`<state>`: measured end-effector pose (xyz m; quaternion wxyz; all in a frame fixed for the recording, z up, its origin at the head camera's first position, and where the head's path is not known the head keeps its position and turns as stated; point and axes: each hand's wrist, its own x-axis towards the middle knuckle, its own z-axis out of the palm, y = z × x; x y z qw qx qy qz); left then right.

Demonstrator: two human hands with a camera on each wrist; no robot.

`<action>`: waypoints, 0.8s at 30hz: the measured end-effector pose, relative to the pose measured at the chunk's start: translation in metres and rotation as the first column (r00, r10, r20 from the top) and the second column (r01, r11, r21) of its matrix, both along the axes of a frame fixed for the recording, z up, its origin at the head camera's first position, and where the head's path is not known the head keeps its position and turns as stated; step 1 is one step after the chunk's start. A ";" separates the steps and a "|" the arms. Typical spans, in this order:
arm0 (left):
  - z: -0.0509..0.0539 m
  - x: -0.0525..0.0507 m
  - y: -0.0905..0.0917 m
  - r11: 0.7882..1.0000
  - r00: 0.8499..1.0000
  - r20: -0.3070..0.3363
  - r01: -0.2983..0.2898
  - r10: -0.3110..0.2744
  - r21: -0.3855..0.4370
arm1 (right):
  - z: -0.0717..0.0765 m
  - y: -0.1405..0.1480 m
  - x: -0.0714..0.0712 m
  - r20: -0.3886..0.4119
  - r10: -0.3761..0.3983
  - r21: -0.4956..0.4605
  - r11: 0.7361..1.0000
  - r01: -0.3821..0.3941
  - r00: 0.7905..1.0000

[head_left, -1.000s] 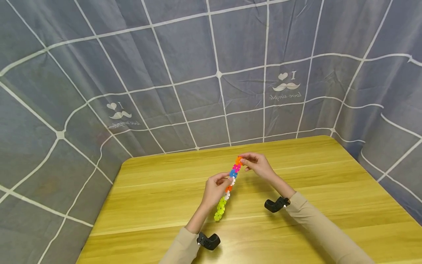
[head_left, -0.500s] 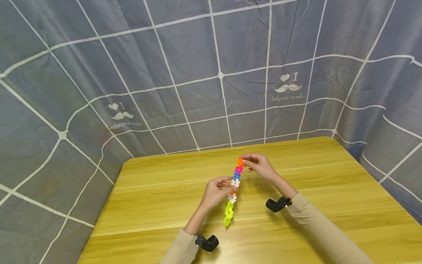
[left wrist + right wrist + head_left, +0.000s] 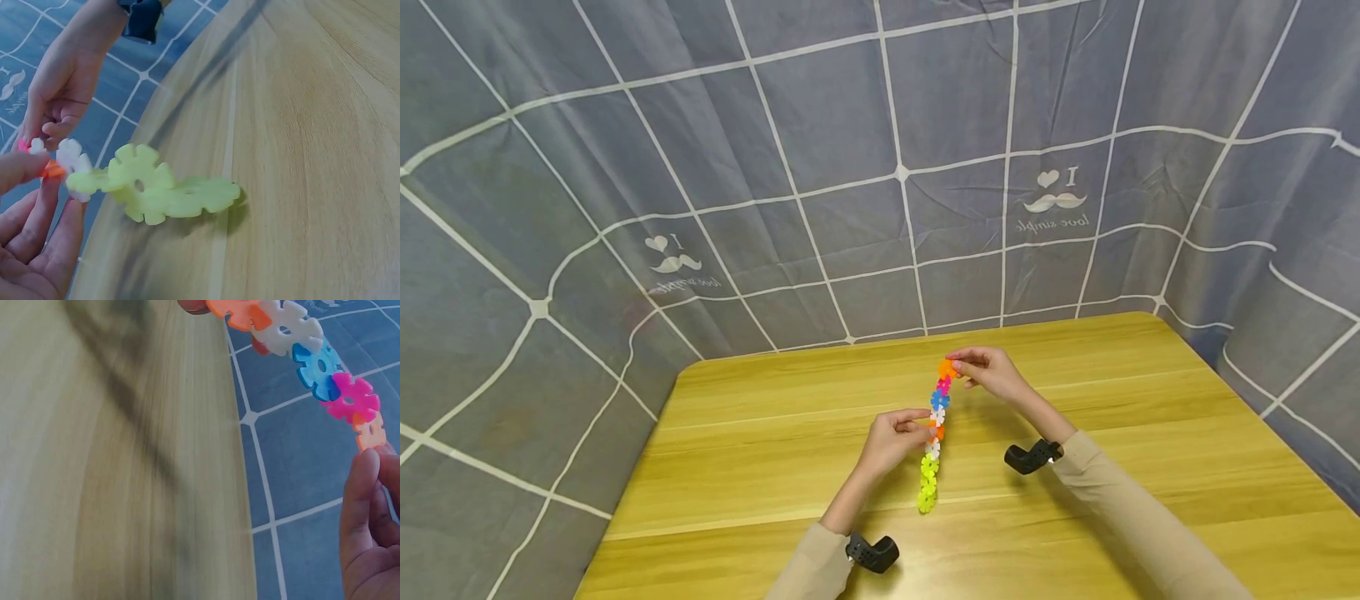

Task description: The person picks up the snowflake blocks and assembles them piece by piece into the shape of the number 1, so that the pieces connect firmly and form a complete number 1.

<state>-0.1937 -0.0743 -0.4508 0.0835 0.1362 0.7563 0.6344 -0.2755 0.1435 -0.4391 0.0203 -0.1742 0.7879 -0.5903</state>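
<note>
A chain of interlocking snowflake discs (image 3: 940, 401) hangs between my hands above the table. From its top it runs orange, pink, blue, white, orange, white, then several yellow-green discs (image 3: 140, 181) at the lower end. My right hand (image 3: 996, 377) pinches the top orange disc (image 3: 371, 432) between thumb and fingers. Lower down, my left hand (image 3: 886, 443) pinches the chain at the second orange disc (image 3: 54, 169), which the thumb and fingers partly cover. The pink disc (image 3: 351, 399) and blue disc (image 3: 319, 370) lie between the two hands.
The wood-grain table (image 3: 760, 483) spreads beneath both hands. A grey curtain (image 3: 842, 208) with white grid lines stands behind it and along both sides. Each wrist wears a black camera mount, one on the left (image 3: 874, 552) and one on the right (image 3: 1032, 457).
The yellow-green end has swung to the right, so the chain hangs steeper. My left hand's pinch has shifted down from around the upper white disc to the second orange one. The right hand barely moved.
</note>
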 end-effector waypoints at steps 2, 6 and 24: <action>-0.011 -0.007 0.003 0.999 0.999 0.017 -0.037 0.036 0.014 | -0.002 0.000 -0.005 0.023 -0.016 0.014 1.000 0.016 1.000; -0.029 -0.019 0.009 0.992 0.991 0.057 -0.122 0.120 0.029 | -0.004 0.000 -0.015 0.062 -0.033 0.032 0.999 0.031 0.998; -0.036 -0.046 0.032 0.965 0.960 0.145 -0.251 0.238 0.078 | -0.020 -0.008 -0.055 0.198 -0.101 0.006 0.995 0.102 0.975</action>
